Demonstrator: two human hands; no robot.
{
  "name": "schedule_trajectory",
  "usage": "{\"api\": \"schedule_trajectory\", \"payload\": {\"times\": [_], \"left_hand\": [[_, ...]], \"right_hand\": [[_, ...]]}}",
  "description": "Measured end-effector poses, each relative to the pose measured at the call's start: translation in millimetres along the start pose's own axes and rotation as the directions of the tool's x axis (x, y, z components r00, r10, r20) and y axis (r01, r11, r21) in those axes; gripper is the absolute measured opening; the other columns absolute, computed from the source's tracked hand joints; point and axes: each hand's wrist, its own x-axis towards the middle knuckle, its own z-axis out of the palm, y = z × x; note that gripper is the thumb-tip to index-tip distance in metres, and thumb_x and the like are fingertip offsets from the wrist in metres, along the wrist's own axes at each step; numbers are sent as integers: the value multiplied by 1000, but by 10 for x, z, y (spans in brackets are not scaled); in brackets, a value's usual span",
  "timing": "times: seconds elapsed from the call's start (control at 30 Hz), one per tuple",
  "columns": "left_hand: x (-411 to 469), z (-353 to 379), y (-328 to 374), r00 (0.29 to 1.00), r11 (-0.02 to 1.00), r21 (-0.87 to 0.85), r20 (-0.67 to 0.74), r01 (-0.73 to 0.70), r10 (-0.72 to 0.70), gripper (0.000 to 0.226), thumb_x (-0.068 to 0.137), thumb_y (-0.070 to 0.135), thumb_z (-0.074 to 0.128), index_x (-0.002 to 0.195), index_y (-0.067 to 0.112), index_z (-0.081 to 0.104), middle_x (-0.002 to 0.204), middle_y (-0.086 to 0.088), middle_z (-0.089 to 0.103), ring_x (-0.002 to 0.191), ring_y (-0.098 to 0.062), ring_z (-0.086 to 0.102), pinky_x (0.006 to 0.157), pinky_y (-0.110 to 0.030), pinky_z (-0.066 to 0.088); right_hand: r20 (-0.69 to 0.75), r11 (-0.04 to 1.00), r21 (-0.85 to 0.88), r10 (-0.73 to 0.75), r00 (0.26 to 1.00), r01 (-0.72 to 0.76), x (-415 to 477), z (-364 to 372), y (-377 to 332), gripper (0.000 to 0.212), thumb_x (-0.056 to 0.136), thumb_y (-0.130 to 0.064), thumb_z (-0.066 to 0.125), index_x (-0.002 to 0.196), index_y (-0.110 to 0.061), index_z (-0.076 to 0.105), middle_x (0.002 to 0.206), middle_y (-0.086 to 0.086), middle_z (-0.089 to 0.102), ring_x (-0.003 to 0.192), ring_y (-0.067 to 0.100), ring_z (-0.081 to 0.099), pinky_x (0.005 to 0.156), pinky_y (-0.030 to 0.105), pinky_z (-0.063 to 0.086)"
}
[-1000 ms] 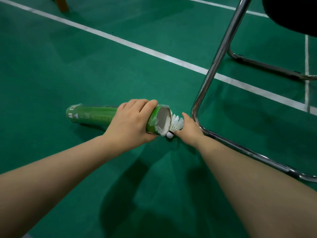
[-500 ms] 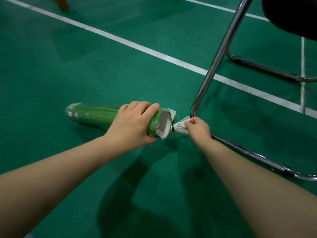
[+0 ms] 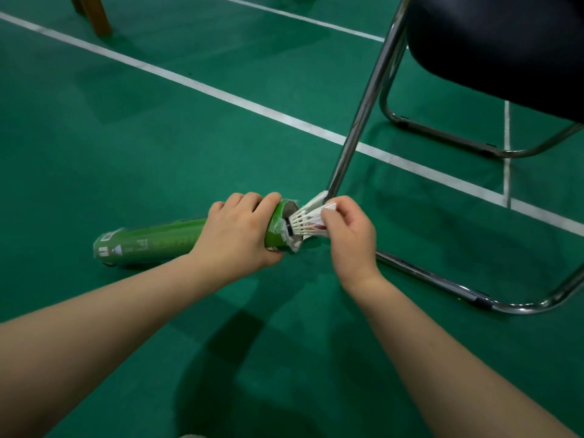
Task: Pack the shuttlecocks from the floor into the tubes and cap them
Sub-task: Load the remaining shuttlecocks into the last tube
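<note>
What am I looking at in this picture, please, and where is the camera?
No machine here: a person wears a wide-angle camera on the head, looking down at their own bare arms. The left hand grips a green tube near its open end. The right hand pinches the feathers of a white shuttlecock, its cork end at the tube's mouth. Below is a green court floor with white lines; a metal-framed chair stands at the right.
</note>
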Motion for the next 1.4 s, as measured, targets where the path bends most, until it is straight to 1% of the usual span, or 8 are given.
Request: {"api": "schedule_trajectory", "payload": {"times": [0.17,0.27,0.63,0.83,0.97,1.13,1.2,1.4], "left_hand": [[-36,-38,72,1000,1000,4,12,13,-13,79,59,49,72,126,18,44,110,-6,57,100,-31,51,80,-40,38],[-47,-28,96,1000,1000,2,4,5,-5,78,58,48,73,125,17,45,108,-7,58,98,-32,52,78,-40,38],[-128,96,183,989,990,5,-14,-144,144,72,57,62,41,114,18,40,89,-7,60,78,-31,57,63,-39,44],[-12,142,53,997,997,39,-22,-74,75,76,57,61,59,118,18,44,94,-7,60,85,-31,57,69,-39,42],[24,186,-20,997,997,54,-36,-61,63,77,53,56,66,116,17,47,91,-7,60,82,-31,57,67,-38,42],[29,251,-71,996,995,65,-45,-72,75,81,51,55,71,117,17,46,93,-7,61,83,-31,57,67,-39,41],[38,262,-69,995,995,64,-57,-76,79,80,51,56,69,117,17,45,92,-7,61,82,-31,57,67,-40,41],[17,293,-64,994,994,65,-61,-87,91,78,52,54,69,116,17,45,92,-7,61,82,-31,57,68,-39,42]], "right_hand": [[329,995,-48,101,939,-90,-98,10,-51,25,79,-38,51,72,-18,66,79,0,68,80,11,58,83,39,48],[521,983,-13,164,838,-185,-58,-104,-151,40,75,-40,53,100,-13,71,103,2,70,96,11,63,94,26,46],[762,876,-368,477,438,-313,4,42,-186,26,61,-29,66,86,-22,63,79,-7,66,84,12,58,92,40,45],[592,938,-10,285,754,-347,36,121,-107,13,84,-14,63,73,-11,56,64,-7,60,63,4,56,65,21,47],[243,900,191,343,908,-391,199,-59,59,28,94,-22,48,73,-11,64,66,-2,67,62,9,63,63,17,50],[-69,772,-286,574,816,-568,128,-135,671,12,86,-30,57,90,-18,60,87,0,60,78,19,57,67,28,40],[-74,622,-457,686,724,-636,-3,-105,813,36,85,-41,59,110,-18,50,98,1,52,84,20,51,71,28,38],[-131,515,-390,789,600,-763,-151,84,1154,68,78,-50,65,122,-8,35,102,6,49,91,28,55,85,39,50]]}}
